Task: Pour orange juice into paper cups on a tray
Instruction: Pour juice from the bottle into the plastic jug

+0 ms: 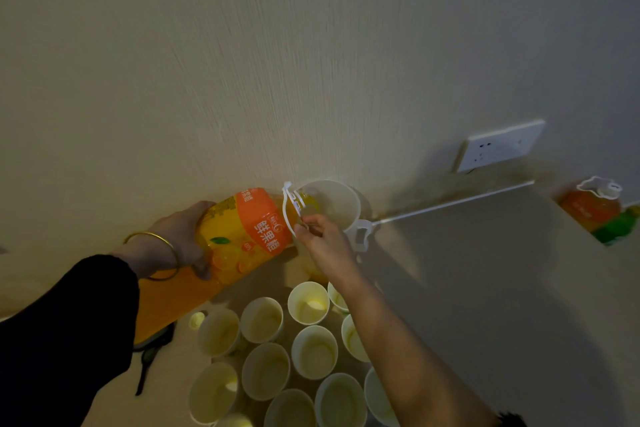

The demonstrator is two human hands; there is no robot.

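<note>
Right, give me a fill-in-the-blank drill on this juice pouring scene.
1. The left hand grips the base of the tilted juice ____.
2. The right hand is at the bottle neck, beside its white ____.
3. The bottle's mouth points into a white ____ by the wall.
4. A gold ____ circles the left wrist.

Missing words: bottle; handle; cup; bangle

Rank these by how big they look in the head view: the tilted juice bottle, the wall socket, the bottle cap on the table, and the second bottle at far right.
1. Tilted juice bottle
2. Wall socket and second bottle: too close to rank; the bottle is partly hidden
3. Bottle cap
</note>
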